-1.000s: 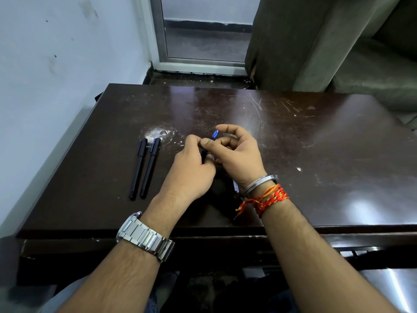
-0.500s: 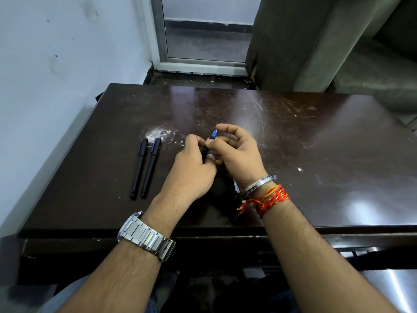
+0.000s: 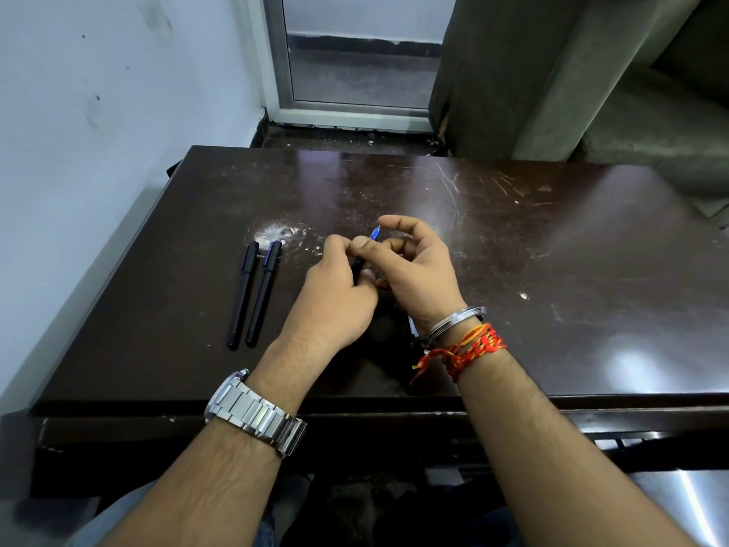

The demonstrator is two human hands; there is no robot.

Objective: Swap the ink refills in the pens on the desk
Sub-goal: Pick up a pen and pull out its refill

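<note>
The bench (image 3: 552, 238) is a dark, scratched, glossy top. All work takes place toward its left half, nearer the front edge than the back.

My left hand (image 3: 335, 298) and right hand (image 3: 418, 278) meet above the bench, touching at the fingertips. The left hand's fingers are curled round the barrel of the held pen (image 3: 358, 266). The right hand pinches the front end of the same pen between thumb and a finger, with the index finger arched above it.

Two further pens lie side by side near the left edge, parallel and almost touching: the plain black pen (image 3: 242, 294) and the blue-marked pen (image 3: 264, 292).

The blue tip (image 3: 374, 232) projects from the held pen beyond my thumbs, pointing toward the back edge.

A pale piece (image 3: 412, 325) shows beneath my right wrist; I cannot identify it.

Handling, as I judge it: the pen is light and stiff, with a smooth barrel likely to slip. Grip the barrel firmly at mid-length. The refill is probably thin and bends easily, so take hold close to the tip section and pull straight along the axis.
</note>
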